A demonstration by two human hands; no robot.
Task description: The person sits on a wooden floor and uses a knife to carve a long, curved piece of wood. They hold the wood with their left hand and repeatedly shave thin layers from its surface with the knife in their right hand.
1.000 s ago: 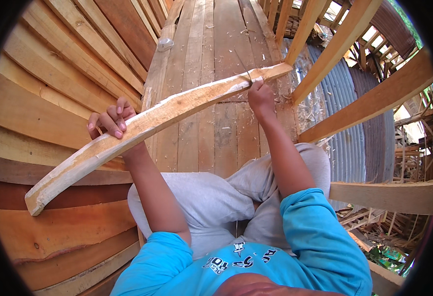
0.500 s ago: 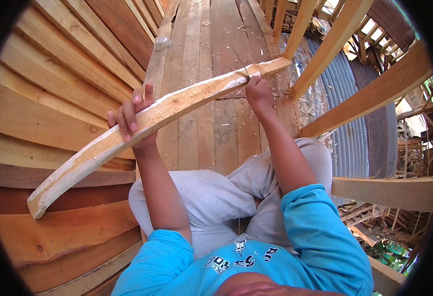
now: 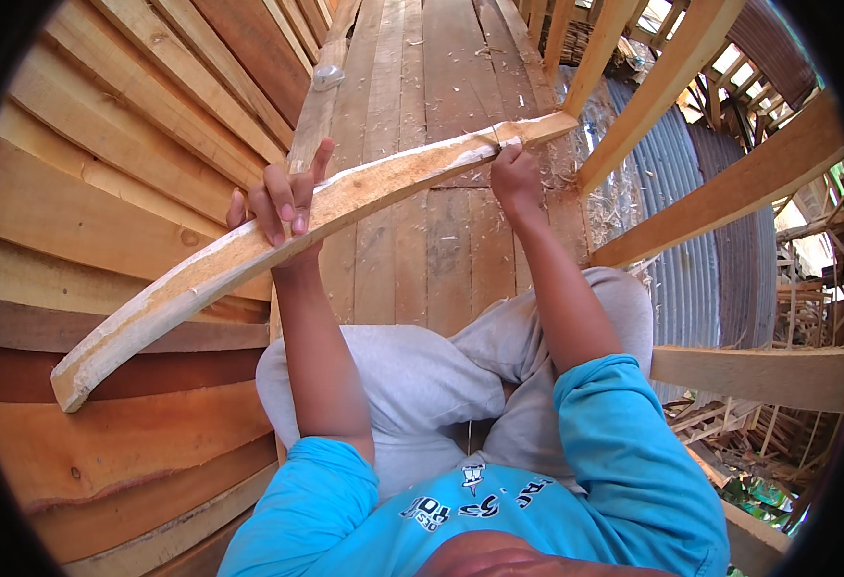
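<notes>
- The left grip (image 3: 283, 204) is wrapped from below around a curved beam (image 3: 374, 192), fingertips over its upper face, one finger raised clear.
- The right grip (image 3: 517, 175) is clenched on a thin tool (image 3: 497, 137) set against the beam near its far end; the handle is hidden inside the fist.
- Over the past second, the left grip has shifted along the beam toward the right, which appears to bring its support nearer the tool.
- The beam slants above the plank floor (image 3: 408, 279), beyond the grey trousers (image 3: 403, 375), its near end before the wall boards (image 3: 105, 212), its far end beside the railing posts (image 3: 667, 91); whether they touch cannot be told.
- Rough and tan on its face, the beam bows gently, with pale, uneven bands along its edges.
- Shavings (image 3: 484, 49) dot the planks; corrugated sheets (image 3: 682, 250) lie outside.
</notes>
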